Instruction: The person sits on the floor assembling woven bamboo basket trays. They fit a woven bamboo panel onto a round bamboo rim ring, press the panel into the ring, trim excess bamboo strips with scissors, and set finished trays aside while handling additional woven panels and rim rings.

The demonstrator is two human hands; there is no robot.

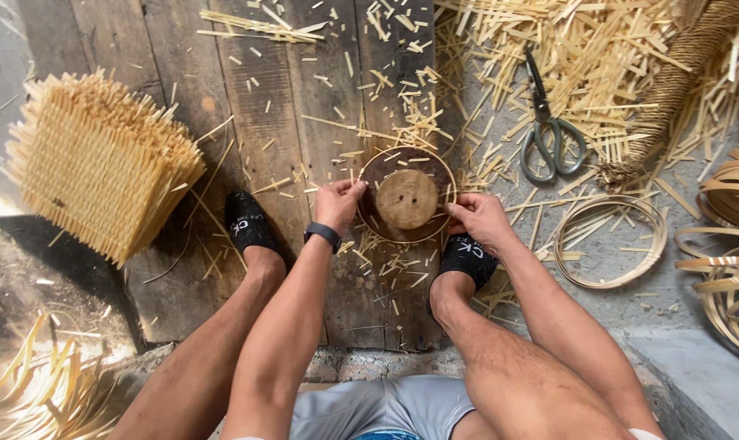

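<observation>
A thin bamboo hoop (408, 195) is gripped from both sides around a round wooden form (407, 199).

Its rim is pinched by the left hand (338, 204) and the right hand (479, 218), fingers curled shut, apparently to seat it snug on the form between them. Scissors (550, 130) and a spare hoop (611, 241) are left just beyond the right hand, probably within reach.

no packages, labels, signs, screens — none in view

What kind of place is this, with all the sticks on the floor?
Probably a basket-weaving workshop floor: bamboo strip offcuts everywhere, a woven bamboo stack, scissors, and both hands on a bamboo hoop.
</observation>
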